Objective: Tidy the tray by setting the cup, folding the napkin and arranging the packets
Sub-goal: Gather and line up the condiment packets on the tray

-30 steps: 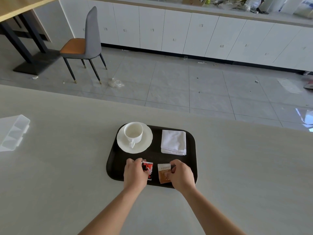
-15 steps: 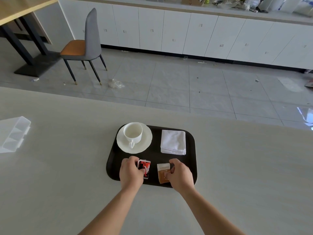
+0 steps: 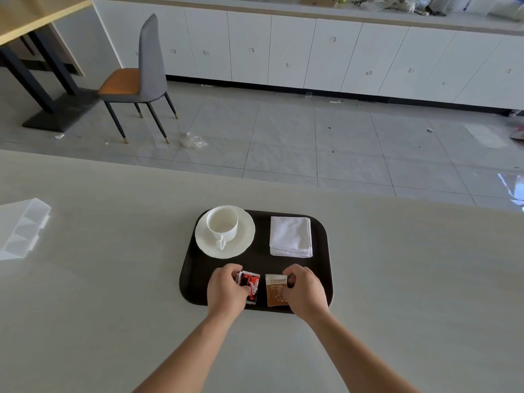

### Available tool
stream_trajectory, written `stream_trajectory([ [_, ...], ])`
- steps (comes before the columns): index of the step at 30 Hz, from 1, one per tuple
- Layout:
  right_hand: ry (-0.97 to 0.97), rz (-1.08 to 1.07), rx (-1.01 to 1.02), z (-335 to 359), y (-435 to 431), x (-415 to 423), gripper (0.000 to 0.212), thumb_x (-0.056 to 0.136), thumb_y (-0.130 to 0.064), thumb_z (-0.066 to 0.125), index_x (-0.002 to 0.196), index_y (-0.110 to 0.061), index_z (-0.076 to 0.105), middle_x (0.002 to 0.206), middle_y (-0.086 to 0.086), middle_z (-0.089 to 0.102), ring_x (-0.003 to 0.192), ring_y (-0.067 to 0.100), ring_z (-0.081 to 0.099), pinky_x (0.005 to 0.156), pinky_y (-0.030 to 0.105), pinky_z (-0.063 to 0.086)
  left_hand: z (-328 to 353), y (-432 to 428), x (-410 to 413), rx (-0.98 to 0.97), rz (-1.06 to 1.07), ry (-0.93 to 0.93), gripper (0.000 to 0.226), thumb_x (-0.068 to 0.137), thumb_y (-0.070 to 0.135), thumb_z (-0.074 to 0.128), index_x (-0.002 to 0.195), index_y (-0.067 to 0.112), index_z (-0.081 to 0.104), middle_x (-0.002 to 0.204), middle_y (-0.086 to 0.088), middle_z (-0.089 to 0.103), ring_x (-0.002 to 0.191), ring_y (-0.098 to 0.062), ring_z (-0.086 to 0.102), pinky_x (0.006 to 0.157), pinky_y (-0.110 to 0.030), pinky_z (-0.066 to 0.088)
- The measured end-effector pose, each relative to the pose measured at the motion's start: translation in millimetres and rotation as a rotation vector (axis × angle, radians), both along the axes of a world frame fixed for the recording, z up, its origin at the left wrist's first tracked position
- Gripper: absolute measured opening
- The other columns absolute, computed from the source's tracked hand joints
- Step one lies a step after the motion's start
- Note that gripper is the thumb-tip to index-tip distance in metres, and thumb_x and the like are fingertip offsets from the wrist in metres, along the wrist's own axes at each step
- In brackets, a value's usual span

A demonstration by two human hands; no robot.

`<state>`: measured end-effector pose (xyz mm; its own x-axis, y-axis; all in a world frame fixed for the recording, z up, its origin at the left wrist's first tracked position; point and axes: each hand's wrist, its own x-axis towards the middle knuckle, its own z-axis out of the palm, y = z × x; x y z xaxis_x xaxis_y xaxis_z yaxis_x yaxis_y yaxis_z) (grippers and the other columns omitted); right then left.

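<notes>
Both hands drawn slightly nearer the tray's (image 3: 323, 242) front edge than before, left hand (image 3: 225, 290) pinching the red packet (image 3: 251, 283), right hand (image 3: 306, 290) pinching the brown packet (image 3: 275, 290), cup (image 3: 222, 226) on saucer (image 3: 243, 242) at back left corner, folded napkin (image 3: 290, 236) at back right.

1. There is one camera, worn on the person's head.
2. It looks forward and down at the table (image 3: 85, 307), from above.
3. The tray (image 3: 323, 251) sits near, in the low middle of the view.
4. Both arms reach in from the bottom edge.
5. Farther off are the floor (image 3: 312, 143), a chair (image 3: 141, 80) and cupboards (image 3: 312, 52).
</notes>
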<state>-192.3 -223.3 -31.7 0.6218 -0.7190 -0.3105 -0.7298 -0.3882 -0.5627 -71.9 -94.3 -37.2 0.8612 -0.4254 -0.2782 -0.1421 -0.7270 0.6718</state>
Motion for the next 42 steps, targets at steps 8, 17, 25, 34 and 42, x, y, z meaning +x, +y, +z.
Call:
stream_trajectory([
  [8,-0.042,-0.037,0.083,-1.3,-0.3,0.2,0.029,0.083,-0.011,0.072,0.105,-0.026,0.062,0.095,-0.009,0.066,0.082,0.009,0.062,0.062,0.023,0.055,2.7,-5.6,-9.2,0.084,0.003,-0.107,0.052,0.07,0.017,0.082,0.118,0.025,0.062,0.1,0.004,0.053,0.095,-0.018,0.053,0.074,-0.029,0.049],
  [17,-0.007,-0.044,0.035,-6.2,-0.8,-0.6,0.05,0.088,-0.017,0.068,0.136,-0.02,0.055,0.117,-0.002,0.066,0.103,0.016,0.063,0.082,0.029,0.058,2.8,7.2,-3.3,0.138,0.018,-0.065,0.04,0.083,0.019,0.066,0.123,0.012,0.062,0.109,-0.009,0.06,0.099,-0.024,0.06,0.081,-0.032,0.05],
  [25,0.007,-0.048,0.065,-6.6,-5.4,0.6,0.041,0.088,-0.02,0.069,0.128,-0.021,0.062,0.106,-0.004,0.069,0.089,0.013,0.063,0.066,0.021,0.055,5.0,-3.5,-19.5,0.171,-0.074,-0.09,0.028,0.083,0.021,0.071,0.11,0.02,0.068,0.097,-0.003,0.06,0.085,-0.015,0.058,0.07,-0.027,0.05],
  [34,0.014,0.064,0.092,-2.3,-16.4,-1.8,0.043,0.091,-0.021,0.064,0.131,-0.032,0.058,0.099,-0.007,0.065,0.084,0.012,0.061,0.058,0.018,0.045,1.8,-14.9,-26.1,0.139,-0.122,-0.058,0.053,0.081,0.024,0.074,0.13,0.022,0.055,0.11,-0.002,0.06,0.099,-0.015,0.06,0.08,-0.024,0.05],
  [42,0.113,0.11,0.028,2.1,-40.3,-6.3,0.012,0.091,-0.019,0.063,0.101,-0.023,0.068,0.1,-0.002,0.062,0.084,0.016,0.061,0.064,0.027,0.053,4.0,-21.3,-32.0,0.128,-0.16,-0.053,0.042,0.084,0.02,0.07,0.124,0.023,0.059,0.098,0.002,0.06,0.081,-0.008,0.053,0.069,-0.019,0.043],
])
